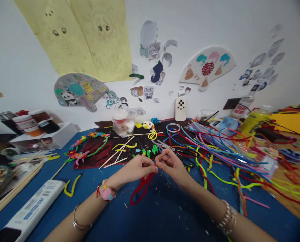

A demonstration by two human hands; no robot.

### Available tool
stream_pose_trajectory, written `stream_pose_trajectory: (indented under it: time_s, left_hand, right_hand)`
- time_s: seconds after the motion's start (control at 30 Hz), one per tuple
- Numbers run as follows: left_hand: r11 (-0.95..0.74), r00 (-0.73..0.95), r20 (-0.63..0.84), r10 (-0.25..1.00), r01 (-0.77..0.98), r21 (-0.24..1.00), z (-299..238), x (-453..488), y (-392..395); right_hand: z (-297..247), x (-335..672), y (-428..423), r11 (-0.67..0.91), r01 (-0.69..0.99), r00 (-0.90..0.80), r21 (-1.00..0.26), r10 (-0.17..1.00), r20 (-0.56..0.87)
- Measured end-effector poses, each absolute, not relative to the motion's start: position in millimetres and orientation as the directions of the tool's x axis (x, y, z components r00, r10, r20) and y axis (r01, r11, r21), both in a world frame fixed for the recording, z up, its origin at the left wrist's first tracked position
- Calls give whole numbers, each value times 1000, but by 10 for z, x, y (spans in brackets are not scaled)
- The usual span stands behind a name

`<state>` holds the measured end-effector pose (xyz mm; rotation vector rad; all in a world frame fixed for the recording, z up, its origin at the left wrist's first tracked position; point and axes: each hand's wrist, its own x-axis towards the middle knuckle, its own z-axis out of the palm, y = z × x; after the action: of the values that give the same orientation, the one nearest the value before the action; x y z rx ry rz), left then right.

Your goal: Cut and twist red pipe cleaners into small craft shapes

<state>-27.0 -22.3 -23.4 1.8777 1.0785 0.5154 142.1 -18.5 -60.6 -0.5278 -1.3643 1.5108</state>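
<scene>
Over a blue tabletop, the left hand (137, 169) and right hand (170, 166) meet close together, both in a narrow pinch, fingertips gripping the end of a red pipe cleaner (141, 190). Its long bent loop hangs down below the hands, reaching the tabletop (162, 222). A pom-pom bracelet (107, 192) and a metal bangle (80, 220) circle the left arm, and a beaded bracelet (227, 216) sits on the right wrist.

Just ahead of the hands, a pair of scissors (162, 145) lies across the edge of a dark red cloth (97, 158), which also carries thin wooden sticks (117, 153) and small green and yellow pipe cleaner scraps (147, 151). To the left rests a flower garland of twisted pipe cleaners (85, 149), and a yellow pipe cleaner piece (71, 186) lies nearer the hands. A large tangle of long multicoloured pipe cleaners (215, 141) spreads across the right side (blues, pinks, reds and yellows, some trailing off the blue surface). Behind everything, a clear plastic tub (121, 123) stands by the wall, below yellow sketch sheets (99, 40) and paper fan cutouts (207, 67)
</scene>
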Motion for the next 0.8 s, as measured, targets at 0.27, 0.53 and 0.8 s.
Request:
stream_pose_trajectory:
  time_s: [0.27,0.53,0.8]
  left_hand:
    - [-232,527,-74,847,492,839,-241,-287,-223]
    - [-245,544,-76,836,493,835,-258,-279,-226]
    - [-244,537,-88,839,516,821,-222,-294,-236]
  right_hand:
    - [-581,1473,-119,169,-388,-343,-906,886,313]
    - [-625,1449,-120,249,-293,-358,-923,866,348]
    - [-556,1506,-161,385,-137,-468,-913,787,402]
